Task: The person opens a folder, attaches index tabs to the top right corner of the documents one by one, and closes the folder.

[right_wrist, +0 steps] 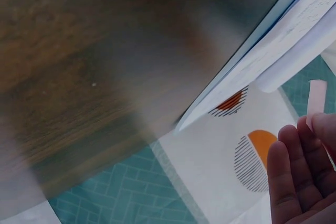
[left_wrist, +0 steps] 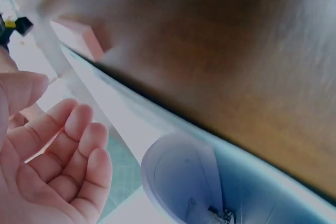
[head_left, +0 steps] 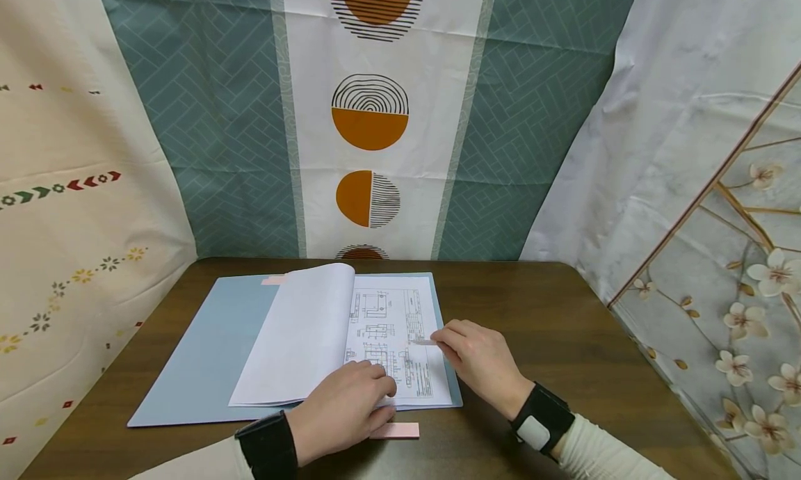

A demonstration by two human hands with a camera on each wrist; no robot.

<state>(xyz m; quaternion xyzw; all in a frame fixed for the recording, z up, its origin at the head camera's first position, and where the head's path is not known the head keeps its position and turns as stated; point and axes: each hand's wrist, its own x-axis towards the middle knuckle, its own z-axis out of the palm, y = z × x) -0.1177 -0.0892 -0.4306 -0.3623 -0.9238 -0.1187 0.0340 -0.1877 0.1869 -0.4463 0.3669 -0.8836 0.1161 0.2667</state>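
Observation:
My right hand (head_left: 478, 358) pinches a pale pink sticky tab (right_wrist: 316, 96) between thumb and fingers, above the right part of a printed drawing sheet (head_left: 425, 313). My left hand (head_left: 347, 407) is at the lower edge of the sheets, fingers loosely bent and holding nothing. Next to its thumb lies a pad of pink sticky tabs (head_left: 400, 430) on the table. The drawing sheet is in an open blue folder (head_left: 200, 348). A blank white page (head_left: 300, 334) is turned over to the left, its fold still curled up.
Another pink tab (head_left: 272, 280) sticks out at the top edge of the turned pages. Brown wooden table (head_left: 532, 306) surrounds the folder. Patterned curtains (head_left: 388, 132) hang behind the table and on both sides.

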